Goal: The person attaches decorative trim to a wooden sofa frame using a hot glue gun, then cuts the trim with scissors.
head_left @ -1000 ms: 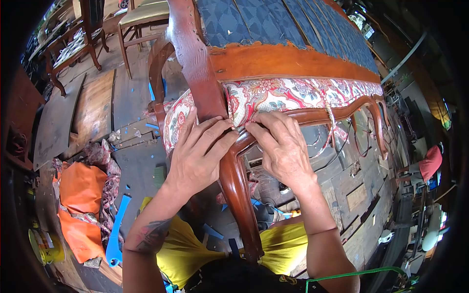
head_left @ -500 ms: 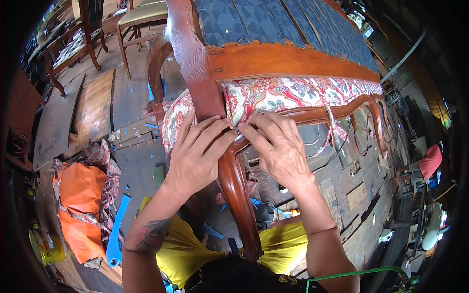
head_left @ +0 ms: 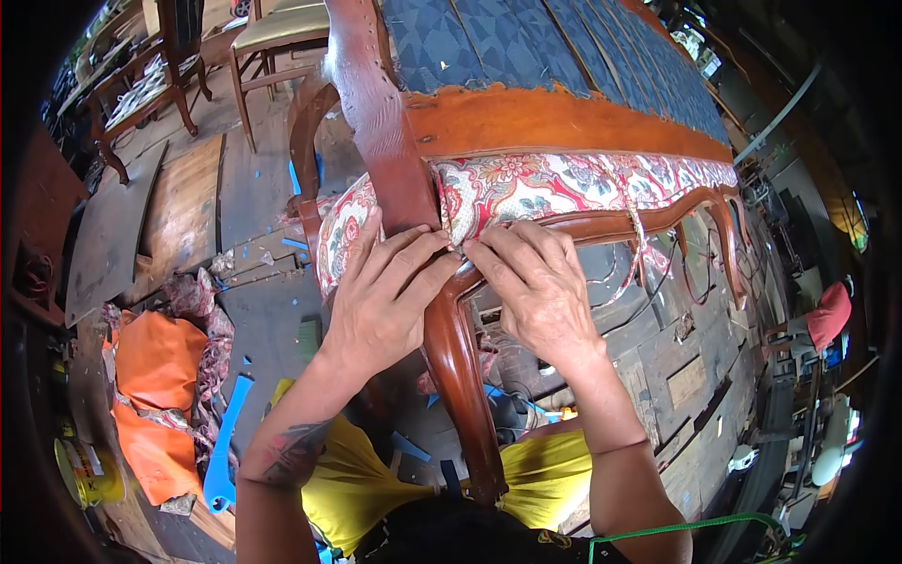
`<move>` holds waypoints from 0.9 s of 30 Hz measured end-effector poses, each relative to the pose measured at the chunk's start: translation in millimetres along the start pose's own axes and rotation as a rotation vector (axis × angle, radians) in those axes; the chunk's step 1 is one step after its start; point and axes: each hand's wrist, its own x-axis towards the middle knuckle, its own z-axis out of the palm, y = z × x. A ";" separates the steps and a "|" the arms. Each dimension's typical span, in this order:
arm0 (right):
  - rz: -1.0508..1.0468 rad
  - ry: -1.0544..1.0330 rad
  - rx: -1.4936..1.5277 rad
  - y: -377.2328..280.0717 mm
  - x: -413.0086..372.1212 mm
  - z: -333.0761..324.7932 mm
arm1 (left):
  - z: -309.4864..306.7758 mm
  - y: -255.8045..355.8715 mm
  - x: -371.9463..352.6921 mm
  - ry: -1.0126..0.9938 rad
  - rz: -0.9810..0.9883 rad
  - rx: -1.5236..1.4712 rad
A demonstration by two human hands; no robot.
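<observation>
A wooden settee stands in front of me, with a carved post, a blue patterned back and a seat covered in floral fabric. My left hand and my right hand meet at the seat's front corner, just above a curved wooden leg. Thumb and fingertips of each hand are pinched on the fabric edge beside the post. The fingertips partly hide the exact spot they grip. A loose strip of floral trim hangs over the seat rail to the right.
Orange material and floral scraps lie on the floor at left, near a blue strip and a yellow tub. Chairs, one with a pale seat, stand behind. A green cord crosses at lower right.
The view has shifted slightly. Both hands stay at the same seat corner, with only tiny finger movement.
</observation>
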 end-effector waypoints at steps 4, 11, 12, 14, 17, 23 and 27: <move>-0.012 -0.037 -0.034 -0.5 -0.7 -0.5 | 0.5 0.2 -0.3 0.010 0.010 0.001; 0.009 -0.048 -0.068 -6.7 -0.3 -3.7 | -1.7 0.6 0.7 0.001 0.010 -0.021; -0.011 -0.061 -0.085 -5.0 -2.2 -2.6 | -1.4 0.5 0.6 0.003 0.010 -0.020; -0.033 -0.072 -0.105 -5.1 -2.9 -2.9 | -0.6 0.1 0.2 0.005 0.011 -0.027; -0.024 -0.104 -0.107 -6.6 -1.4 -4.9 | -0.4 -0.6 -0.6 0.001 0.018 -0.029; -0.042 -0.093 -0.149 -4.7 -3.0 -2.3 | -3.4 -14.2 3.9 0.053 -0.039 -0.143; -0.028 -0.101 -0.160 -6.8 -4.3 -3.3 | -14.0 -49.3 36.0 0.056 0.016 -0.077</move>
